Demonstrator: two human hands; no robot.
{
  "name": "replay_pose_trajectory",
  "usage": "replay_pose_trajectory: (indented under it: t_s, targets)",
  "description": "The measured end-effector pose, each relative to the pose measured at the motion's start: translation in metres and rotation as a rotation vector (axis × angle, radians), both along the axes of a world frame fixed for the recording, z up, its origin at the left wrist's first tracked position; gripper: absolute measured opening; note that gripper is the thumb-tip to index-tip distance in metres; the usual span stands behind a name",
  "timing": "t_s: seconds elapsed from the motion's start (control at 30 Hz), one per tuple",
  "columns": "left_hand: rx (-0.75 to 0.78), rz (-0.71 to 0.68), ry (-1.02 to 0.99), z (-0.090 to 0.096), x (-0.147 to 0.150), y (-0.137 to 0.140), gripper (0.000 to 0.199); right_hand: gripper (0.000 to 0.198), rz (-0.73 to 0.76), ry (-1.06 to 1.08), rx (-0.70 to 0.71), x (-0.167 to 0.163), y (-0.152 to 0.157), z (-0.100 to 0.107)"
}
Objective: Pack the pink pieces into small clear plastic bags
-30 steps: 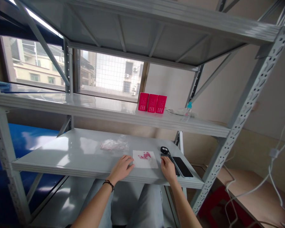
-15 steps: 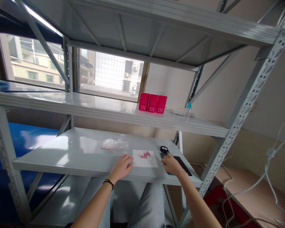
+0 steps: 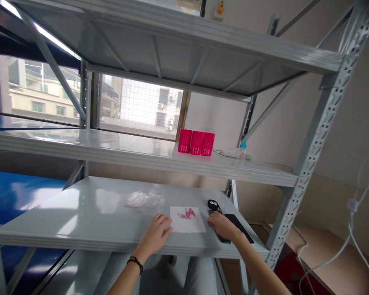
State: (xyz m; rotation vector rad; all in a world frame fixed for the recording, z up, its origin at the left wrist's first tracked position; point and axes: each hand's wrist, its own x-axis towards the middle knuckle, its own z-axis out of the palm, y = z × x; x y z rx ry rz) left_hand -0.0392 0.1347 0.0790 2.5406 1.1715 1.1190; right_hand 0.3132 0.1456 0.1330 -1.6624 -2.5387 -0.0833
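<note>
My left hand (image 3: pixel 156 233) lies on the lower shelf with fingers stretched out, open, its fingertips by the left edge of a white square of paper (image 3: pixel 176 224). On the paper is a scatter of small pink-red pieces (image 3: pixel 187 214), too small to name. My right hand (image 3: pixel 222 225), right of the paper, has its fingers curled and rests over a dark flat phone-like object (image 3: pixel 224 240). Whatever is under those fingertips is hidden. Close behind that hand sits a small black item with two white circles (image 3: pixel 213 204). A black flat slab (image 3: pixel 240 227) lies to its right.
Crumpled clear plastic bags (image 3: pixel 144 198) lie left of the paper. Above, the middle shelf (image 3: pixel 126 157) carries three red boxes (image 3: pixel 197 142) and a bottle with a blue top (image 3: pixel 243 150). A metal upright (image 3: pixel 313 135) stands at right, with white cables (image 3: pixel 350 229) beyond.
The view has tilted upward, so the shelves and objects sit lower in the picture. Both hands keep nearly the same places beside the paper and over the dark phone-like object.
</note>
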Motion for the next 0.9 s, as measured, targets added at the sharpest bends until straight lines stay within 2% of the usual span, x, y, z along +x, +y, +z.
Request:
replay_pose_trajectory:
  t_s: [0.1, 0.2, 0.27, 0.37, 0.47, 0.57, 0.73, 0.9]
  targets:
    - [0.009, 0.0, 0.0, 0.001, -0.005, -0.002, 0.024, 0.027, 0.046, 0.077, -0.047, 0.001, 0.012, 0.011]
    - [0.02, 0.026, -0.019, 0.004, 0.0, -0.004, 0.025, 0.031, 0.003, 0.179, 0.011, 0.007, 0.016, 0.03]
    - [0.022, 0.035, -0.047, 0.009, 0.02, -0.004, 0.026, 0.035, -0.063, 0.319, 0.095, 0.014, 0.008, 0.041]
    - [0.01, -0.039, -0.038, 0.022, 0.077, -0.001, 0.024, 0.038, -0.155, 0.622, 0.199, 0.028, -0.021, 0.041]
    - [-0.023, -0.087, 0.073, 0.034, 0.144, 0.01, 0.015, 0.04, -0.242, 0.822, 0.236, 0.045, -0.056, 0.02]
    - [-0.078, -0.052, 0.179, 0.036, 0.187, 0.029, 0.016, 0.043, -0.34, 0.955, 0.248, 0.068, -0.088, -0.009]
    - [-0.131, -0.041, 0.229, 0.023, 0.208, 0.051, 0.018, 0.046, -0.47, 1.134, 0.206, 0.101, -0.136, -0.05]
    - [-0.117, -0.052, 0.277, 0.016, 0.221, 0.052, 0.018, 0.051, -0.599, 1.292, 0.171, 0.098, -0.169, -0.081]
